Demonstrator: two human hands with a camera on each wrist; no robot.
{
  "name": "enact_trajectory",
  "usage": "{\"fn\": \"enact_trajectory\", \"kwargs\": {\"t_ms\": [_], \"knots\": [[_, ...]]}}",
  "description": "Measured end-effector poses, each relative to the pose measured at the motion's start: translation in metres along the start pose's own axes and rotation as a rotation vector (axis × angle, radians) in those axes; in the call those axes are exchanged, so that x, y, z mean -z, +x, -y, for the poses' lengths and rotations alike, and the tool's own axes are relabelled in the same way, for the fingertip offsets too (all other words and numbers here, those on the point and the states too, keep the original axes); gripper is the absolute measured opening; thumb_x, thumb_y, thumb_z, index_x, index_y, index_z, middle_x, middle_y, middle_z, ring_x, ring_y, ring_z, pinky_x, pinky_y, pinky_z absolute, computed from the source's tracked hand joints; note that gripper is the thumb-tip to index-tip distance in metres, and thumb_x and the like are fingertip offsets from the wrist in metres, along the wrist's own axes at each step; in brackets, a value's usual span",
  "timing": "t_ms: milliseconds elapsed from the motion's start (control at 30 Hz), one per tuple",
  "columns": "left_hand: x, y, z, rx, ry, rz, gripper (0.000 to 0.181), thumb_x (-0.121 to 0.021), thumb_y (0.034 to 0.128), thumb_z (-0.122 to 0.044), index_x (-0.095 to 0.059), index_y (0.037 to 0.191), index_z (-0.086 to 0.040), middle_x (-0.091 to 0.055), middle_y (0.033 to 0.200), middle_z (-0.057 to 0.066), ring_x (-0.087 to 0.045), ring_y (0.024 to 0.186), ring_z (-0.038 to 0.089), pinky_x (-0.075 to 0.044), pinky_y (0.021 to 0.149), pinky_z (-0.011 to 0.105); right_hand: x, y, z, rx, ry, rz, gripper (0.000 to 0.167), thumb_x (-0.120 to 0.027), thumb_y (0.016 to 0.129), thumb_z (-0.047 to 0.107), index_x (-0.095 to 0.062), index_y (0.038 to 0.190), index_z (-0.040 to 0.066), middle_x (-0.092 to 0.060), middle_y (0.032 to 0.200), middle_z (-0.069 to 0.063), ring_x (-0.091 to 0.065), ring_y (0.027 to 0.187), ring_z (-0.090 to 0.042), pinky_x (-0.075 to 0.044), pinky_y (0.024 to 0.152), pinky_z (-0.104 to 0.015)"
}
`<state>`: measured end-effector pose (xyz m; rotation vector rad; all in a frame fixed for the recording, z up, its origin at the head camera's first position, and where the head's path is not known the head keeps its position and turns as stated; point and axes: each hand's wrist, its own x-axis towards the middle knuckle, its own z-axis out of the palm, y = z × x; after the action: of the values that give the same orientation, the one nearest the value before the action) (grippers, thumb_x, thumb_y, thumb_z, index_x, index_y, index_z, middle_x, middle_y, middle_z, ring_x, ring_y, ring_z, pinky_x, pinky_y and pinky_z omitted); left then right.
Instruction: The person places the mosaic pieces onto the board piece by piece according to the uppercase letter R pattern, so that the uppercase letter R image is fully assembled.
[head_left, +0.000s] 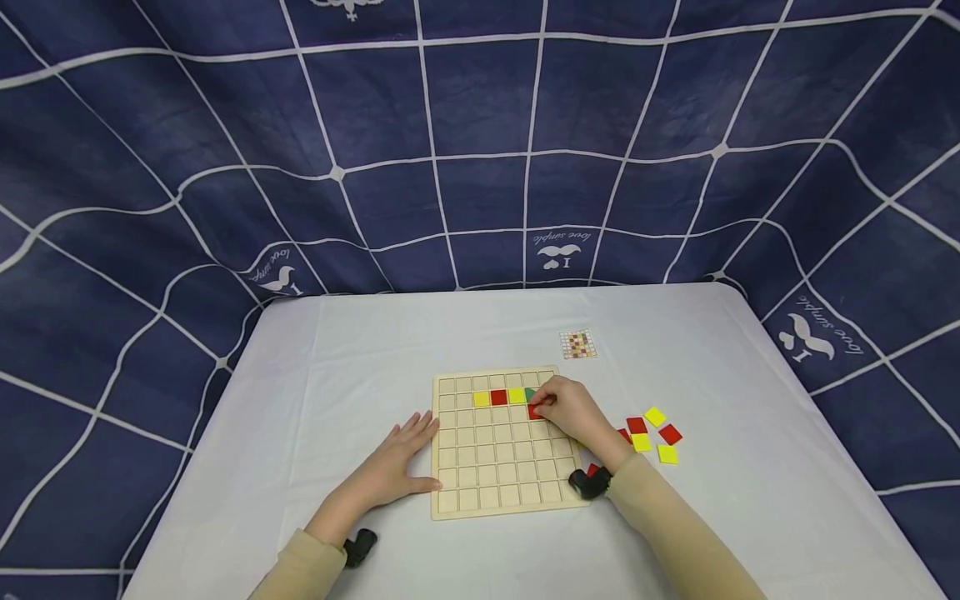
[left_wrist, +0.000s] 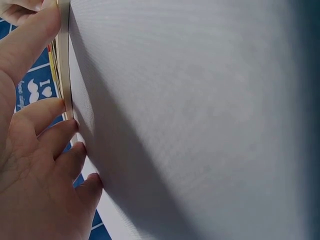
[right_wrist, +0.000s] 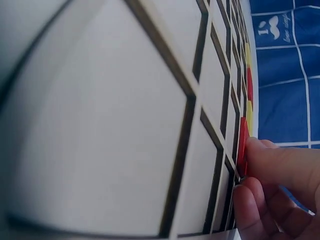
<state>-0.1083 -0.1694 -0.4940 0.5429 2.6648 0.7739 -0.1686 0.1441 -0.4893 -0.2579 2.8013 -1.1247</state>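
A wooden grid board (head_left: 487, 454) lies flat on the table. Along its second row from the far side sit a yellow tile (head_left: 482, 399), a red tile (head_left: 498, 397), another yellow tile (head_left: 517, 396) and a partly covered green tile (head_left: 529, 393). My right hand (head_left: 573, 408) pinches a red square tile (right_wrist: 243, 145) between thumb and finger, just below the green one; the fingers hide part of it. With fingers spread, my left hand (head_left: 390, 467) rests at the board's left edge, thumb and fingertips touching it.
Several loose red and yellow tiles (head_left: 668, 454) lie right of the board, some hidden behind the right forearm. A small card with a coloured grid (head_left: 578, 344) lies beyond the board. White cloth (head_left: 360, 350) covers the table, and a dark blue curtain (head_left: 480, 192) hangs around it.
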Motion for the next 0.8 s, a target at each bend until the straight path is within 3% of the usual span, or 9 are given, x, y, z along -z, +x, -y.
{"fn": "enact_trajectory", "kwargs": {"t_ms": [167, 333, 600, 800], "knots": [[0.000, 0.000, 0.000, -0.001, -0.002, 0.004, 0.093, -0.082, 0.0773, -0.037, -0.036, 0.151, -0.003, -0.025, 0.162, 0.013, -0.016, 0.152, 0.034, -0.014, 0.123, 0.056, 0.006, -0.002, -0.002, -0.018, 0.031, 0.012, 0.008, -0.076, 0.084, 0.006, -0.075, 0.091, 0.010, -0.064, 0.088, -0.001, -0.058, 0.076, -0.010, -0.050, 0.068, -0.021], [0.000, 0.001, 0.001, 0.002, 0.000, 0.015, 0.094, -0.081, 0.0782, -0.038, -0.034, 0.152, -0.005, -0.023, 0.163, 0.012, -0.014, 0.153, 0.033, -0.012, 0.124, 0.055, 0.026, -0.009, -0.013, -0.088, 0.118, 0.005, 0.014, -0.075, 0.087, 0.013, -0.074, 0.100, 0.010, -0.069, 0.091, -0.001, -0.062, 0.078, -0.011, -0.053, 0.071, -0.022], [0.000, 0.001, 0.001, -0.007, 0.000, 0.015, 0.094, -0.081, 0.0782, -0.038, -0.034, 0.152, -0.004, -0.023, 0.163, 0.013, -0.014, 0.153, 0.034, -0.013, 0.124, 0.056, 0.054, -0.037, -0.040, -0.188, 0.188, 0.038, 0.020, -0.069, 0.092, 0.017, -0.071, 0.108, 0.005, -0.073, 0.095, -0.005, -0.065, 0.083, -0.014, -0.052, 0.072, -0.022], [0.000, 0.000, 0.001, -0.006, -0.008, 0.012, 0.094, -0.082, 0.0778, -0.037, -0.034, 0.152, -0.004, -0.023, 0.163, 0.012, -0.014, 0.153, 0.034, -0.012, 0.124, 0.056, 0.056, -0.055, -0.054, -0.184, 0.134, 0.070, 0.020, -0.074, 0.087, 0.015, -0.071, 0.105, 0.008, -0.070, 0.090, -0.002, -0.061, 0.077, -0.014, -0.051, 0.064, -0.019]]}}
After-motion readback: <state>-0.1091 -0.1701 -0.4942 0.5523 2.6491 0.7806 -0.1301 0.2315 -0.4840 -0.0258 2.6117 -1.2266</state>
